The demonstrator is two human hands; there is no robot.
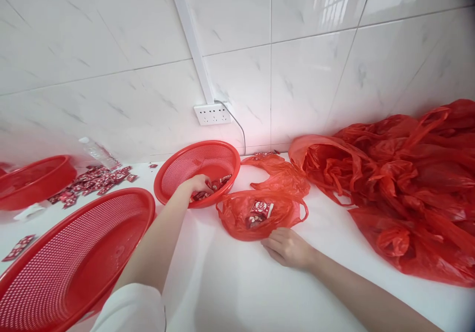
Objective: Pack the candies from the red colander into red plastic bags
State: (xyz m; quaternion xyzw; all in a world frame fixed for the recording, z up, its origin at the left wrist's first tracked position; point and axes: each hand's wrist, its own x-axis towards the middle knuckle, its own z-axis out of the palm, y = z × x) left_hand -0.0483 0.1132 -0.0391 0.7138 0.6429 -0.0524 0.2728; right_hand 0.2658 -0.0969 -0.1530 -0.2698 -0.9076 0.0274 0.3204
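My left hand [201,183] reaches down into a red plastic colander [178,168] near the wall. Its fingers curl over small red-and-white printed packets [221,181] at the bottom; the fingertips are partly hidden. To the right, a red plastic bag [233,223] lies spread open on the white table, with a printed packet [262,207] and a dark packet [256,219] inside. At the bag's near right edge, my right hand [287,247] has its fingers closed on the thin plastic.
A large red colander [40,267] stands at the left front, another red basin [37,183] behind it. Loose packets [94,179] and a clear bottle [99,153] lie between them. Red bags [408,173] are heaped at the right. A socket strip [212,114] with a cable is on the wall.
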